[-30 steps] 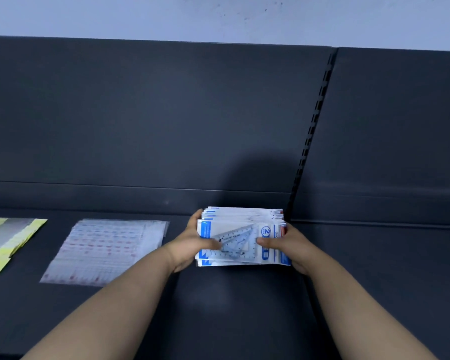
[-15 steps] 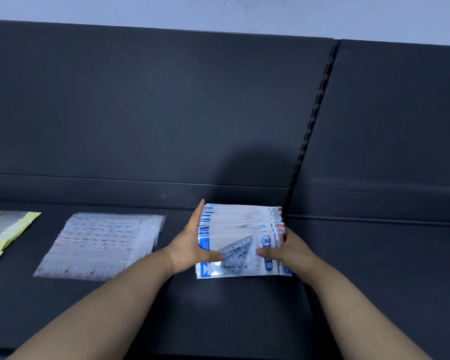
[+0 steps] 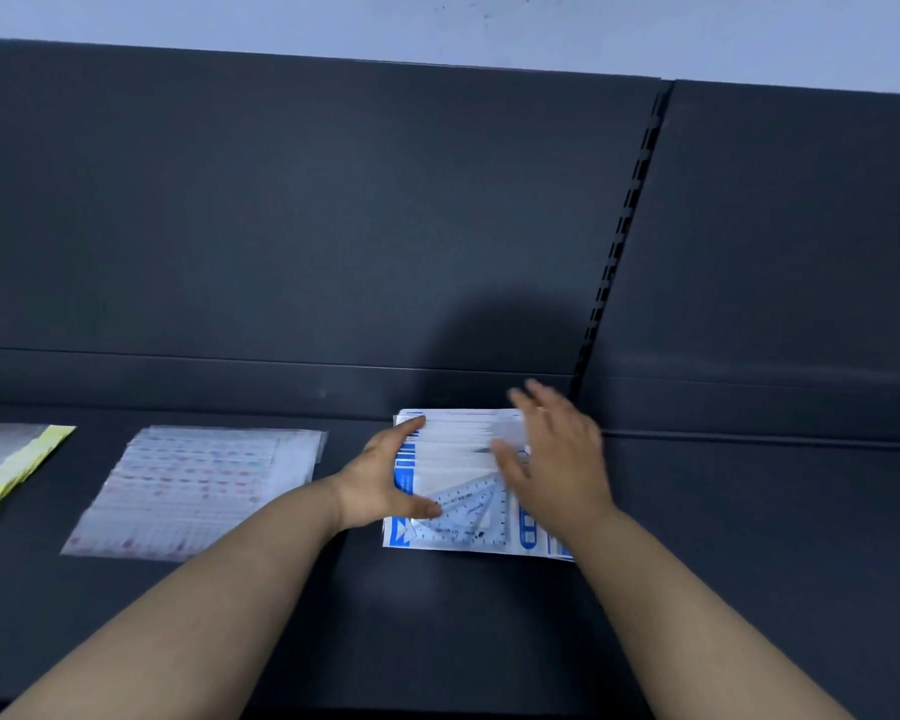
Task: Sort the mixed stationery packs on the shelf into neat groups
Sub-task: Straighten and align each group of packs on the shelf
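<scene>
A: On the dark shelf (image 3: 749,511), right of centre: stack of set-square packs (image 3: 458,459), fanned towards the back. Braced along its left edge, left hand (image 3: 375,485), fingers straight, thumb laid on the top pack.

B: Blurred above it, right hand (image 3: 557,459), fingers spread, gripping nothing; contact unclear.

A: Glossy sleeves, probably light and slippery; top one showing a clear triangle inside. Best squeezed at both side edges.

B: Further left, well apart: clear red-printed packs (image 3: 198,491), then yellow-edged packs (image 3: 6,465).

Dark shelf (image 3: 749,563) carrying three piles of packs.
Left to right, each apart from the next: yellow-edged packs (image 3: 6,470) (cut off by the frame's left edge), a fanned pile of clear packs (image 3: 198,491) with red print, and a stack of blue-and-white packs (image 3: 453,449).
</scene>
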Demonstrator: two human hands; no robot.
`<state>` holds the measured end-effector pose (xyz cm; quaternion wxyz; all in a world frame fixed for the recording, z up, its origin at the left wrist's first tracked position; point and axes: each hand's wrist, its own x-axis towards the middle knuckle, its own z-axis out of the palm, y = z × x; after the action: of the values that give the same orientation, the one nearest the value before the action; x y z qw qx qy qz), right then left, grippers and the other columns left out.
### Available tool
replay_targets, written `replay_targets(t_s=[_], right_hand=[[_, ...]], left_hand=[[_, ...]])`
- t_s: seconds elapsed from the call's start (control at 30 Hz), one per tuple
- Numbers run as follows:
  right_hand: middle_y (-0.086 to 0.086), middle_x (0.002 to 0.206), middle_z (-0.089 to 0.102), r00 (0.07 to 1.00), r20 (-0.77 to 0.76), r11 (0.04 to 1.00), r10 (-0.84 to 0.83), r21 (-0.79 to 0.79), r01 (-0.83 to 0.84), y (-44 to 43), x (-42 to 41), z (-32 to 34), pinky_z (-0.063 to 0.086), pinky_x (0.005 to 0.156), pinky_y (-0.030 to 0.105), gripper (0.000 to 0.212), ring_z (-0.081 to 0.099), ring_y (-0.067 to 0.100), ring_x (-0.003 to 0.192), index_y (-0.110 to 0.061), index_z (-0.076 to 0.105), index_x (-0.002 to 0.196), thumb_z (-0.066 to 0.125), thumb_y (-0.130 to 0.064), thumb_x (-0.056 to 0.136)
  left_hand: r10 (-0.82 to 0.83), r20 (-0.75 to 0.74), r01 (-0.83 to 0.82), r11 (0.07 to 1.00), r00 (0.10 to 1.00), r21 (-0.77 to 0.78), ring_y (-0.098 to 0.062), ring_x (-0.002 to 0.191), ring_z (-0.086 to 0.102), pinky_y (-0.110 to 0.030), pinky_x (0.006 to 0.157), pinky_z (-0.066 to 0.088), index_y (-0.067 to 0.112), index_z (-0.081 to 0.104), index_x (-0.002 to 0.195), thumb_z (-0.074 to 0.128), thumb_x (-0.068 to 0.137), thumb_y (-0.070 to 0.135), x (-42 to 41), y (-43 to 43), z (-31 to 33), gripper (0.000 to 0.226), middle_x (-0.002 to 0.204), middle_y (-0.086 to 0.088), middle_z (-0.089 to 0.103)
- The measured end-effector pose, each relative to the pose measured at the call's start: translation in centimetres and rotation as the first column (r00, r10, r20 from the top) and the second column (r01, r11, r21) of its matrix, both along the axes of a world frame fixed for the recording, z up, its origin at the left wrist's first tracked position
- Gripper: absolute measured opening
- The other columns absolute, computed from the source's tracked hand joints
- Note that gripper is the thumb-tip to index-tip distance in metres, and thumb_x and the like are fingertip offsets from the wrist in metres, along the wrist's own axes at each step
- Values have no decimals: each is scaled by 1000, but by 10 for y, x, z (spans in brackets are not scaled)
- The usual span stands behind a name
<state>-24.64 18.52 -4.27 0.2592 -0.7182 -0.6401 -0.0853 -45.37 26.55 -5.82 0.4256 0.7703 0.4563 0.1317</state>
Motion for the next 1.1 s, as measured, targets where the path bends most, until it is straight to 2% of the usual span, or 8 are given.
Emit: replay_targets(t_s=[0.1,0.2,0.27,0.37,0.47,0.57,0.67,1.1], right_hand=[[0,160,2,978,134,925,159,-366,-101,15,-15,-3,-2,117,46,74,-2,20,147,-27,18,149,9,-64,86],[-2,160,-6,978,121,836,168,-544,-76,24,-15,-12,-8,118,46,64,-11,18,146,-33,4,150,14,-61,94],[-2,160,-4,981,112,834,160,-546,-74,24,-15,-16,-7,118,46,63,-9,18,147,-34,5,150,15,-61,94],[-2,160,-4,982,113,834,153,-547,-67,21,-17,-17,-6,118,47,63,-9,20,147,-34,5,150,15,-61,94],[0,160,-4,983,99,839,152,-539,-75,21,-17,-20,-6,118,47,62,-8,21,147,-34,6,150,15,-60,94],[1,160,-4,981,105,855,161,-512,-86,20,-17,-22,-5,118,46,79,-8,21,147,-33,6,150,-3,-65,78],[2,159,-10,978,96,848,186,-518,-110,15,-17,-26,-8,118,43,95,-13,19,146,-29,1,151,-13,-64,64],[4,159,-10,979,102,861,179,-497,-105,-1,-19,-33,-9,118,40,97,-14,17,146,-19,-1,151,-15,-57,63]], left_hand=[[6,7,-6,1000,1000,-7,-10,136,25,-25,110,29,42,14,145,86,62,35,1,0,-1,110,151,8,16],[-16,-37,16,1000,999,-4,-11,141,14,-25,111,23,42,16,144,84,64,35,1,0,-1,105,153,11,7],[40,15,-42,988,999,152,-12,142,6,-28,114,16,43,30,139,76,65,41,2,-1,4,87,154,10,8],[130,217,-225,835,968,502,-15,139,24,-30,115,17,29,52,130,47,74,51,15,-8,12,61,147,4,35],[109,-154,26,727,982,686,-14,143,20,-28,117,8,17,34,144,27,97,37,43,-19,9,51,152,3,31],[177,-431,148,770,885,620,-10,145,4,-30,118,-3,19,10,150,14,102,31,54,-28,-9,50,158,8,11],[173,-469,157,797,866,584,-10,145,-3,-33,118,-5,21,3,150,10,101,33,52,-34,-16,51,158,8,5],[139,-545,206,826,827,525,-11,144,-14,-36,118,-10,20,-6,149,7,101,34,49,-49,-16,52,158,5,-10]])
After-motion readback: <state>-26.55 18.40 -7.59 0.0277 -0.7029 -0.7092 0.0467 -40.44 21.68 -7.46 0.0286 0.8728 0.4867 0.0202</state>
